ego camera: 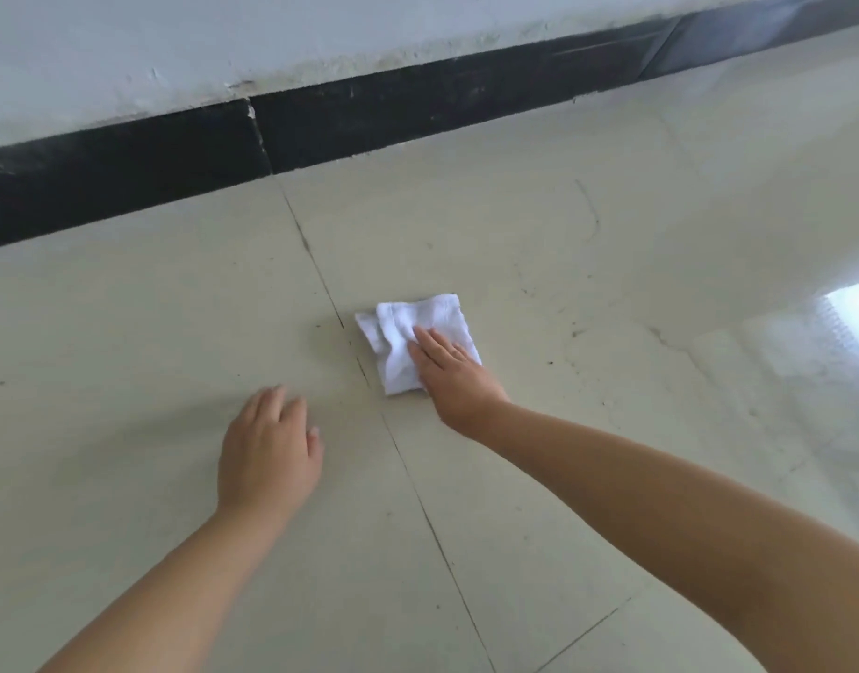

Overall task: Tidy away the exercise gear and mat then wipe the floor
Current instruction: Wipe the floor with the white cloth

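A folded white cloth [404, 332] lies flat on the pale tiled floor [588, 264], just right of a dark grout line. My right hand [454, 376] presses on the cloth's near right part with straight fingers. My left hand [268, 454] hovers or rests on the bare floor to the left of the cloth, fingers relaxed and holding nothing. No exercise gear or mat is in view.
A black skirting board [175, 157] runs along the foot of a white wall [223, 46] at the back. Small dark specks and scuffs mark the tiles. A bright window reflection [855, 308] shines on the floor at the right.
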Tool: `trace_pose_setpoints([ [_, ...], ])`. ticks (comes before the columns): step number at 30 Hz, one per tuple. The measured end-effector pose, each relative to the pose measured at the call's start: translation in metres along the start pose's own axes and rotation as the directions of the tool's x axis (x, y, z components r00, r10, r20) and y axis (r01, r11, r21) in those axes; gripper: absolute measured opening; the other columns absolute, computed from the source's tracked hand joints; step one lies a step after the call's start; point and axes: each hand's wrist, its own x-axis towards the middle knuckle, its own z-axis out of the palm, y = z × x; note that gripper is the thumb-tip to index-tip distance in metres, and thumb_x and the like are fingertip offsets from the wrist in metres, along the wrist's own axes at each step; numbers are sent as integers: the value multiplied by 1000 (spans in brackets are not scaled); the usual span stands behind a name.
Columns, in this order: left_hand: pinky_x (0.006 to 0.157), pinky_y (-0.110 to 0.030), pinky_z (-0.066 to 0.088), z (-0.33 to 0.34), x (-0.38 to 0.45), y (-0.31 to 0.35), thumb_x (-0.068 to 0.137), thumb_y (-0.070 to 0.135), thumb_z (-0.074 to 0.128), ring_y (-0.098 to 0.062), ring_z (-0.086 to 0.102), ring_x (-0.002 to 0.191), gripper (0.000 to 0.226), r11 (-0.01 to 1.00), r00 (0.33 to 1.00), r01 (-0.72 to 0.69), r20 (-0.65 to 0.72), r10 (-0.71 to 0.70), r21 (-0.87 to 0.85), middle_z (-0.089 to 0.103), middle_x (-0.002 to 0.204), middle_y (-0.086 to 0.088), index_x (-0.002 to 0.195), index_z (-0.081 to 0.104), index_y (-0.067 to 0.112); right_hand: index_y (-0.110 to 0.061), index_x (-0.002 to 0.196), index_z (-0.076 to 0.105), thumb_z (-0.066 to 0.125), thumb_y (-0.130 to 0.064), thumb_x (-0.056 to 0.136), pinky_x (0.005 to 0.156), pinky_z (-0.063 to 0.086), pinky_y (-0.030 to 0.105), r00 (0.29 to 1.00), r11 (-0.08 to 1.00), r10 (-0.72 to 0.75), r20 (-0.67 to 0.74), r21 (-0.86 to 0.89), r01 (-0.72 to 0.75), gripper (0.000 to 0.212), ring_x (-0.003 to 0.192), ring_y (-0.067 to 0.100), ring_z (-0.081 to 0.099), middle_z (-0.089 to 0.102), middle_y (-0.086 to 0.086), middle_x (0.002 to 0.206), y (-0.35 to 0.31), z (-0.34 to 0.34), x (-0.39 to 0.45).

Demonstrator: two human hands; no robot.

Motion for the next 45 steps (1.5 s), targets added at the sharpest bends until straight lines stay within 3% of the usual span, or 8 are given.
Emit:
trace_pose_setpoints([
  [4, 116, -43, 22, -3, 14, 18, 95, 20, 49, -35, 20, 146, 56, 997, 997, 73, -2, -73, 2, 23, 155, -23, 142, 34, -6, -5, 149, 6, 29, -8, 99, 120, 14, 40, 939, 942, 337, -77, 27, -336, 55, 147, 23, 2, -1, 9, 159, 80, -28, -4],
  [8, 121, -34, 6, 5, 23, 23, 102, 37, 23, -26, -7, 149, 66, 989, 987, 67, 140, -85, 131, -11, 160, -15, 151, -3, 2, -4, 148, 9, 28, -13, 100, 119, 7, 39, 767, 775, 628, -133, 194, -601, 53, 147, 27, 3, 3, 14, 158, 113, -49, 10],
  [12, 121, -32, 5, 7, 25, 24, 102, 39, 24, -26, -9, 149, 69, 964, 969, 23, 231, -87, 266, -15, 159, -17, 150, -7, 0, -12, 150, 8, 22, -21, 102, 119, -2, 37, 799, 808, 583, -148, 213, -550, 50, 147, 26, -5, -3, 8, 159, 96, -54, 45],
  [22, 121, -34, 9, -18, 25, 28, 102, 34, 28, -18, -1, 150, 62, 961, 957, 21, 273, -100, 277, -5, 161, -6, 152, 2, 8, -17, 150, 8, 26, -23, 102, 119, -3, 33, 985, 987, -160, 70, -10, 161, 52, 148, 19, -6, -6, 0, 159, 3, -13, 15],
  [27, 75, -48, 57, -4, 24, 51, 68, 6, 67, -36, 70, 100, 36, 940, 963, -259, -14, 269, 221, 71, 108, -23, 101, 71, -7, -6, 133, 50, 20, -31, 93, 105, 43, 39, 992, 992, -120, 26, -31, 121, 55, 134, 23, 40, 46, 8, 144, 46, 23, -71],
  [35, 121, -30, 0, 18, 41, 120, 104, 19, 24, -17, -2, 150, 54, 931, 951, -292, 173, 257, 221, -2, 161, -6, 152, 5, 5, -11, 84, 76, 35, -17, 72, 78, 57, 36, 980, 996, -63, -191, -75, 49, 43, 89, 16, 73, 76, 0, 95, 52, 22, -92],
  [41, 72, -37, 59, 22, 35, 106, 74, 14, 44, -23, 74, 93, 40, 838, 894, -447, 184, 409, 311, 76, 101, -12, 91, 77, -2, 0, 144, 28, 40, -3, 96, 119, 12, 31, 999, 999, 36, -32, -21, -37, 50, 144, 26, 23, 21, 12, 156, 46, 10, -86],
  [45, 65, -38, 60, 42, 24, 102, 72, 20, 37, -26, 75, 86, 48, 756, 810, -586, 245, 533, 293, 77, 93, -13, 86, 78, -1, 0, 106, 70, 83, -5, 55, 93, 51, 35, 995, 993, 69, -70, -87, -75, 53, 104, 23, 68, 69, 12, 115, 35, 21, -104],
])
